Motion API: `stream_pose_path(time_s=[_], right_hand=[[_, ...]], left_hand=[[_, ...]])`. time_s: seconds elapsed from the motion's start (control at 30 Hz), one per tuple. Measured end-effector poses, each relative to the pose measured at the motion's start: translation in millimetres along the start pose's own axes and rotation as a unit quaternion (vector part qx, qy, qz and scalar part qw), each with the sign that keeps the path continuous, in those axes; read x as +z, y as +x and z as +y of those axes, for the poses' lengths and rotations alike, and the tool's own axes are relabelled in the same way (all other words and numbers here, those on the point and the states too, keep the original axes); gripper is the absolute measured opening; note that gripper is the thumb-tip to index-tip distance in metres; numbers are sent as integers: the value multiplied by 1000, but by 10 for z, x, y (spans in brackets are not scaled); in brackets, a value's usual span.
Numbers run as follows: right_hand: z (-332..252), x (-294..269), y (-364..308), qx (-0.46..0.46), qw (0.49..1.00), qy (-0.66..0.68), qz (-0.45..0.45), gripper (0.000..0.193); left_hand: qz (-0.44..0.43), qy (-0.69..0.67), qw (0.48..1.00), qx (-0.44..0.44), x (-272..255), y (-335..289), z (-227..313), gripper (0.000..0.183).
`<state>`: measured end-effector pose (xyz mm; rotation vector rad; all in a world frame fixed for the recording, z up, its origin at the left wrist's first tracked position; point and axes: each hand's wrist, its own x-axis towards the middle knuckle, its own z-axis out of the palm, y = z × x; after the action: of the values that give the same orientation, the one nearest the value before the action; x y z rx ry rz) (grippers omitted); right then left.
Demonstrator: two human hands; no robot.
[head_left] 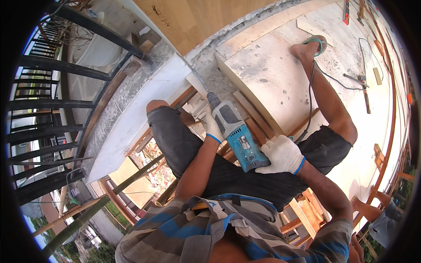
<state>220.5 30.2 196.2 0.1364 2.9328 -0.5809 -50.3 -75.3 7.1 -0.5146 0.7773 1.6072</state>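
A teal and grey rotary hammer (245,144) lies diagonally in front of my lap, its black chuck (213,99) pointing up and left. The thin bit ahead of the chuck reaches toward the rough concrete edge (202,65) beside the wooden panel. My left hand (212,127), in a white knit glove, is closed around the tool's front left side; the body partly hides its fingers. My right hand (283,154), gloved the same way, wraps the rear handle. A black power cord (310,94) runs from the rear past my right leg.
White slabs (302,74) with chips lie under my right foot. Black railings (57,105) and a pale stone ledge (136,118) stand left. Openings between timbers show rubble (160,168) below. A hammer (365,94) lies right; another person's leg (368,210) shows lower right.
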Motion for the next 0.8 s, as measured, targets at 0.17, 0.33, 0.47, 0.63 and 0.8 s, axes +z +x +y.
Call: stream_pose_path(time_s=[0.17,0.33,0.47,0.63,0.8], right_hand=[[-1,-34,32,8,1000,3,-2,73],[-94,-233,-70,60,998,21,4,72],[-158,-355,-181,79,996,35,35,75],[-239,-347,-398,117,993,28,-2,77],[-152,-291,-280,108,993,21,35,80]], left_hand=[[-1,17,1000,1,59,-7,42,91],[23,9,1000,8,238,-132,-38,92],[20,8,1000,4,338,-219,-60,94],[-26,15,999,-24,462,-288,-216,92],[-8,25,999,-25,519,-83,-133,90]])
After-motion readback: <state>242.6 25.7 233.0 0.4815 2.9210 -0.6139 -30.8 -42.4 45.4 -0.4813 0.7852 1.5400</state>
